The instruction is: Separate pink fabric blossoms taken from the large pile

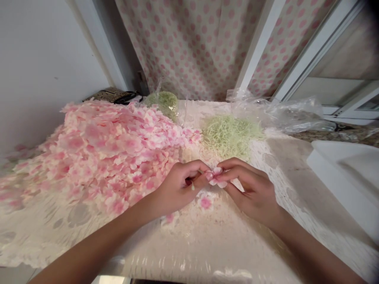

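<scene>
Pretty tight pinch from both sides, left hand (pixel 177 187) and right hand (pixel 248 189) closed on a pink fabric petal (pixel 215 177), held just above the lace tablecloth (pixel 192 244). Huge petal pile (pixel 100 154) just left, pale green shredded fiber (pixel 231 136) just ahead, both kept within easy reach.

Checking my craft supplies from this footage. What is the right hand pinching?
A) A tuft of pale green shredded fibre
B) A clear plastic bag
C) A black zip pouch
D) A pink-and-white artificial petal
D: the fingertips of the right hand close on a pink-and-white artificial petal, while the pale green shredded fibre lies farther back, beyond the hands.
</scene>
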{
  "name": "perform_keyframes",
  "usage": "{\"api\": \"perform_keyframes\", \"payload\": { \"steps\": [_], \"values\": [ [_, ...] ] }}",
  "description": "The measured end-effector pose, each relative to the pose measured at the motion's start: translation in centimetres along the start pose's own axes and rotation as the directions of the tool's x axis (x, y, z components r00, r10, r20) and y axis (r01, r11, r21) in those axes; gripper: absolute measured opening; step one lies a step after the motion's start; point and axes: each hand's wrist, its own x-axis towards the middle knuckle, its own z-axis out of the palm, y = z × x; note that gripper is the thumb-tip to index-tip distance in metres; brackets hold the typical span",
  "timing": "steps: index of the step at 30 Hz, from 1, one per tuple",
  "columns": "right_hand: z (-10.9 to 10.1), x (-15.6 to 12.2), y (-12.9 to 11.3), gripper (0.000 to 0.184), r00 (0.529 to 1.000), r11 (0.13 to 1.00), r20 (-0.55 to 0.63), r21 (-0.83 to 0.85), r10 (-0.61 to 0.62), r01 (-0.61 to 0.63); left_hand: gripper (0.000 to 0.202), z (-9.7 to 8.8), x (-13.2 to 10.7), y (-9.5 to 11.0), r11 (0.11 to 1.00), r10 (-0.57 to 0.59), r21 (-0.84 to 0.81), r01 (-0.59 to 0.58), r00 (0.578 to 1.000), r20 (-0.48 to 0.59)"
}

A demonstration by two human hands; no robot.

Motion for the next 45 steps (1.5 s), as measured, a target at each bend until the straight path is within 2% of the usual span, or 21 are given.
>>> {"api": "perform_keyframes", "payload": {
  "steps": [5,9,12,15,19,22,26,28,31,33,37,40,42,45],
  "values": [
    [-0.1,0.1,0.0,0.019,0.999,0.999,-0.003,0.033,0.034,-0.034,0.018,0.0,0.0,-0.2,0.996,0.070,0.051,-0.070,0.998,0.000],
    [-0.1,0.1,-0.1,0.017,0.996,0.994,-0.001,0.061,0.091,-0.091,0.017,-0.2,-0.1,-0.4,0.981,0.116,0.157,-0.117,0.993,0.017],
    [0.0,0.1,-0.1,0.014,0.981,0.975,0.022,0.113,0.191,-0.192,0.017,-0.2,-0.2,-0.5,0.945,0.182,0.269,-0.186,0.983,0.039],
    [0.1,-0.1,0.0,0.015,0.944,0.939,0.057,0.101,0.324,-0.329,0.016,-0.1,-0.3,-0.8,0.894,0.246,0.377,-0.243,0.968,0.041],
    [0.3,-0.2,0.5,0.012,0.926,0.927,0.134,0.087,0.353,-0.366,0.014,0.0,-0.3,-1.3,0.828,0.288,0.490,-0.275,0.956,0.051],
    [0.3,-0.2,0.7,0.009,0.916,0.911,0.147,0.130,0.372,-0.391,0.010,0.0,-0.3,-1.2,0.862,0.232,0.456,-0.222,0.972,0.035],
    [-0.1,0.2,0.5,0.006,0.906,0.893,0.133,0.166,0.401,-0.419,0.016,-0.6,-0.3,-0.3,0.964,0.103,0.242,-0.110,0.994,0.043],
    [-0.3,0.5,0.5,0.005,0.891,0.866,0.140,0.215,0.431,-0.452,0.010,-1.0,-0.3,0.2,0.981,0.070,0.180,-0.076,0.997,0.041],
    [-0.5,0.7,0.7,0.005,0.855,0.785,0.155,0.341,0.495,-0.516,0.020,-1.2,-0.1,0.4,0.981,0.055,0.183,-0.058,0.998,0.021],
    [-0.6,0.7,0.8,0.008,0.840,0.746,0.166,0.396,0.516,-0.536,0.025,-1.3,0.0,0.4,0.973,0.096,0.207,-0.099,0.995,0.027],
    [-0.6,0.4,0.8,0.015,0.862,0.745,0.134,0.450,0.489,-0.493,0.019,-1.3,0.2,0.4,0.942,0.230,0.243,-0.233,0.972,0.039],
    [-0.7,0.3,0.6,0.009,0.887,0.779,0.101,0.442,0.451,-0.446,0.022,-1.3,0.2,0.5,0.934,0.233,0.271,-0.233,0.972,0.033],
    [-0.7,0.4,0.4,0.003,0.923,0.825,0.096,0.422,0.372,-0.376,0.023,-1.4,0.1,0.4,0.923,0.236,0.297,-0.242,0.970,0.057],
    [-0.8,0.7,0.0,0.009,0.963,0.883,0.106,0.383,0.249,-0.271,0.020,-1.6,0.0,0.4,0.879,0.296,0.354,-0.320,0.947,0.122]
  ]
}}
